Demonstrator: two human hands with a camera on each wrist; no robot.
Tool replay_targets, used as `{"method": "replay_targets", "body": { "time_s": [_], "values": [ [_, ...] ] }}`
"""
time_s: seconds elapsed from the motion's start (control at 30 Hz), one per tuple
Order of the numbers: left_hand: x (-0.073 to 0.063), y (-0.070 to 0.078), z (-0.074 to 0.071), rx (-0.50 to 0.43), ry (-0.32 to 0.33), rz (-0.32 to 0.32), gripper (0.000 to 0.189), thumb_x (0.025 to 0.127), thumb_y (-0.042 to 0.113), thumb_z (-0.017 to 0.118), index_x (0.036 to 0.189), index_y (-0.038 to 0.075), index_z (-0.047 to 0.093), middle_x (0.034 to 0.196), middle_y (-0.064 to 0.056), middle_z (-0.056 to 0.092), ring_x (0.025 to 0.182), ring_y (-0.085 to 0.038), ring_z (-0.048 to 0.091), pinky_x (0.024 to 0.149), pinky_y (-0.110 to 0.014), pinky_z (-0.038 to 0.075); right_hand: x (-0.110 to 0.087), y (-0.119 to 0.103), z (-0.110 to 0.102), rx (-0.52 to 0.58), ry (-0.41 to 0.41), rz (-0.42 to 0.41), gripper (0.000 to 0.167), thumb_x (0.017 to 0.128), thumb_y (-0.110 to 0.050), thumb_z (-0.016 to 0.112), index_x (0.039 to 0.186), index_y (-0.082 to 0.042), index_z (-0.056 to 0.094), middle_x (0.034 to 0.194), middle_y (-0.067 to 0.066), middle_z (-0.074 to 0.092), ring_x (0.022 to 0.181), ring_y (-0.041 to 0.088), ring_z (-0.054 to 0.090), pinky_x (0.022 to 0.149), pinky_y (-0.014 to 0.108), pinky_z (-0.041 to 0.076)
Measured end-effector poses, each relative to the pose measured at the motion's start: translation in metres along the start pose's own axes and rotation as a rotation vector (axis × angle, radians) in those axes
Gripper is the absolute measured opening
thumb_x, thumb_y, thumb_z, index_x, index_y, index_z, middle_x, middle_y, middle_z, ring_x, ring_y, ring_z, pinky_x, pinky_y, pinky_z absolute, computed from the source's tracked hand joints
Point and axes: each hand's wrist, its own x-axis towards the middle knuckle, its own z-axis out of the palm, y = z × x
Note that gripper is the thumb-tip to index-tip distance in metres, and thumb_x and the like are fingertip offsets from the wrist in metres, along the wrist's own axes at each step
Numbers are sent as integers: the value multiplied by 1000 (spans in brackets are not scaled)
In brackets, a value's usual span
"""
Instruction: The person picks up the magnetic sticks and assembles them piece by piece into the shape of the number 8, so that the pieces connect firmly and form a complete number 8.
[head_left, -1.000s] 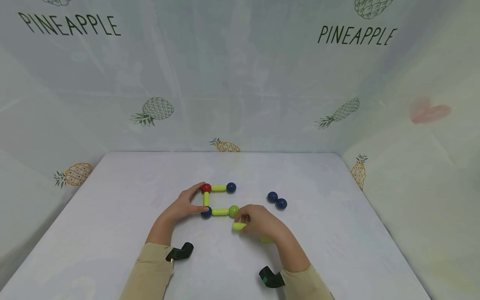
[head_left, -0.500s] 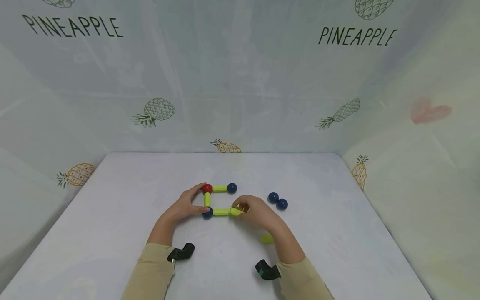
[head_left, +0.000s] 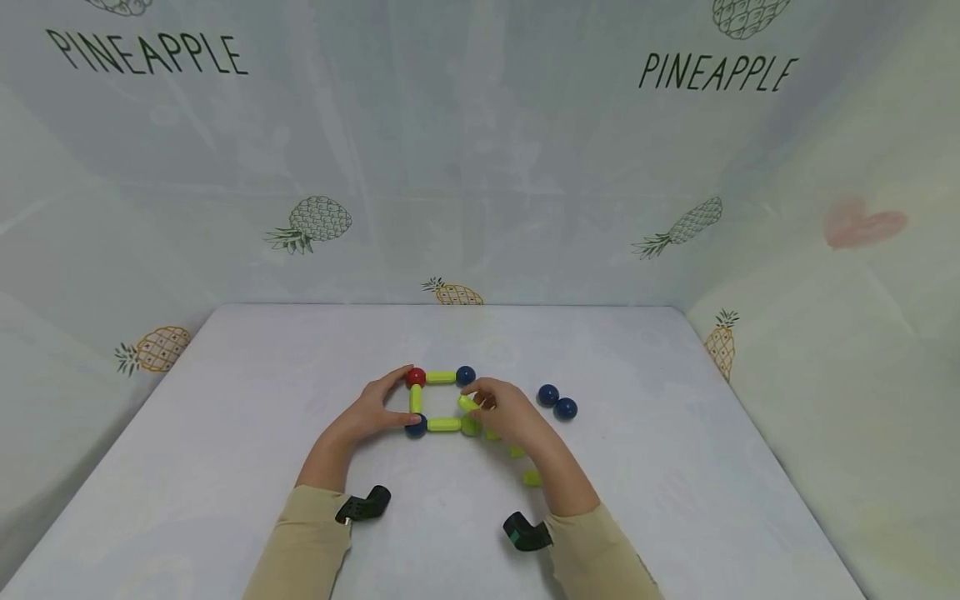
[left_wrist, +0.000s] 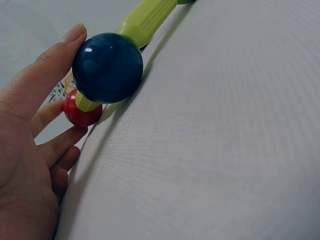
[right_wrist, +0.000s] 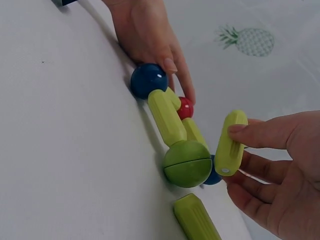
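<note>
Centre frame: right hand pinches yellow-green plastic rod | left hand, fingers extended, touches blue plastic ball, red plastic ball | likely joining; next probably: align rod to green plastic ball

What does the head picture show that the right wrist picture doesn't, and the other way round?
Only the head view: the PINEAPPLE lettering, a red heart print and two blue balls lying together beyond the right hand.

Only the right wrist view, clearly: a pale dot on the end of the held yellow-green stick, and a groove across the green ball.

Both: the right hand pinching that stick, the green ball, and the left hand at a blue ball and the red ball.
</note>
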Motion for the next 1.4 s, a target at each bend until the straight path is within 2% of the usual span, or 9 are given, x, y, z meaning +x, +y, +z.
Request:
{"method": "replay_targets", "body": {
  "time_s": [0.4,0.7,1.0,1.4],
  "values": [
    [0,-1,0,11,3,8,94,77,34,83,153,14,30,155,-20,29,142,-43,19,110,-62,19,9,1,3,53,52,33,31,96,-13,62,126,-20,63,112,4,62,103,23,58,83,40,51],
    [-1,0,-1,7,0,29,94,78,33,83,153,12,30,155,-21,29,143,-42,19,111,-61,19,16,4,7,99,97,62,35,97,-14,62,131,-19,59,114,6,62,106,23,58,82,37,52],
    [0,-2,0,10,2,33,94,78,33,83,153,13,31,154,-20,29,142,-42,20,111,-60,19,26,9,12,165,175,82,36,92,-13,69,126,-12,60,101,6,62,90,19,61,72,32,53],
    [1,-2,0,21,11,7,94,76,33,84,153,15,31,154,-20,31,142,-43,20,110,-63,19,33,19,19,208,205,138,35,89,-17,74,119,-12,58,95,5,59,86,19,58,67,30,52]
  ]
}}
